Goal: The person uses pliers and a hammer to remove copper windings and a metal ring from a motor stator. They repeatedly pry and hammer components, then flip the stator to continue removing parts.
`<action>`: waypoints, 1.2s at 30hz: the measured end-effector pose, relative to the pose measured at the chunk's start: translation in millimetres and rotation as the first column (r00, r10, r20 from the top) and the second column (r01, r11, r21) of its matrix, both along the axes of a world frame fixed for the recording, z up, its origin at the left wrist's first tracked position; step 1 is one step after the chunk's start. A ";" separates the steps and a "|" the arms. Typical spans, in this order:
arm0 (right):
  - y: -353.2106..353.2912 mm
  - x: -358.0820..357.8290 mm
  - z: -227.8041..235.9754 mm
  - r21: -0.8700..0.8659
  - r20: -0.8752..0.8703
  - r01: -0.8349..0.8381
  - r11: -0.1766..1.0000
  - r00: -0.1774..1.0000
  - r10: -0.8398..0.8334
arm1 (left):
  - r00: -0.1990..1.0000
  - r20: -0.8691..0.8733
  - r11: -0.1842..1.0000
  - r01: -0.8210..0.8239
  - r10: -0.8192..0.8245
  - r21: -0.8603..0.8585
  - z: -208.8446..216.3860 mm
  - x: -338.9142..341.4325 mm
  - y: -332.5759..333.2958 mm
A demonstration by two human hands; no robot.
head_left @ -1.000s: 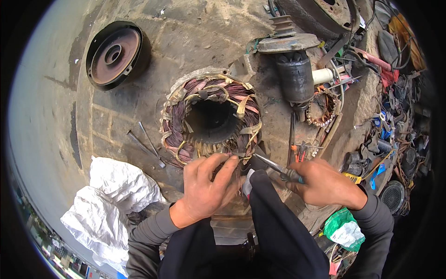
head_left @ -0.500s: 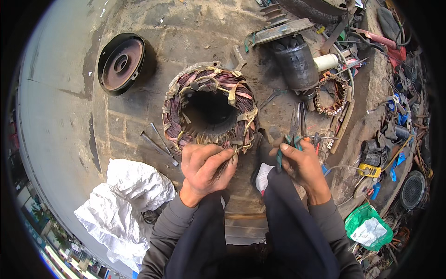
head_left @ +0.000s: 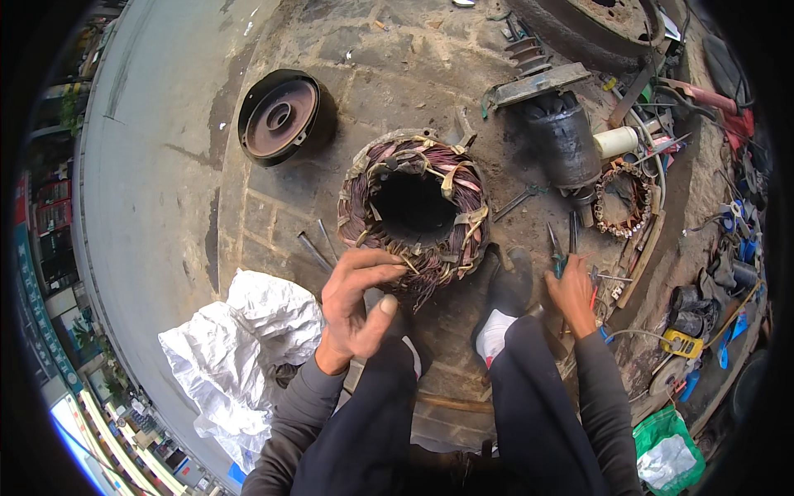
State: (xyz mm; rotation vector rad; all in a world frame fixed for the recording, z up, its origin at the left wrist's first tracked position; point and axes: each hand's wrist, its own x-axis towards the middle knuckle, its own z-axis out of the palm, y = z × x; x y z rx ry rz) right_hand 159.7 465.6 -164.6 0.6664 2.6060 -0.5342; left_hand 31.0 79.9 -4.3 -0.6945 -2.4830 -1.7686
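In front of me on the ground stands a motor stator (head_left: 477, 198), its ring of copper windings bound with pale strips around a dark bore. My left hand (head_left: 356, 306) is at its near left edge, fingers stretched out and thumb apart, with the fingertips by the loose wire ends (head_left: 422, 285). Off to the right, my right hand (head_left: 572, 291) is low over the ground, its fingers round the green handles of a pair of pliers (head_left: 555, 241). A dark slim tool (head_left: 573, 231) lies right beside these pliers.
A round motor end cover (head_left: 281, 120) lies at the far left. A rotor (head_left: 558, 140) and a smaller wound ring (head_left: 624, 198) lie to the right. White sacking (head_left: 240, 347) is at my left, a metal rod (head_left: 314, 250) near the stator, and mixed scrap along the right edge.
My left hand has let go of the wire ends and opened. My right hand has carried the pliers right and down beside the slim tool. The view has shifted.
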 end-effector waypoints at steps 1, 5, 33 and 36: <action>-0.7 4.3 -2.4 -0.004 0.008 0.007 1.000 1.000 -0.007 | 0.993 -0.046 0.994 -0.111 0.112 0.013 -0.3 -3.5 -4.6; -0.9 4.1 -6.3 -0.032 -0.110 0.043 0.999 0.993 -0.046 | 0.839 0.252 0.865 -0.502 0.481 0.019 -6.5 -38.5 -26.9; -84.9 -134.6 110.2 -0.674 -0.112 0.032 0.738 0.983 -0.146 | 0.857 0.443 0.965 -0.248 0.262 -0.090 -45.5 -88.0 -5.2; -84.3 -137.6 107.4 -0.660 -0.120 0.013 0.751 0.985 -0.123 | 0.885 0.390 0.967 -0.230 0.254 -0.108 -45.1 -89.9 -6.4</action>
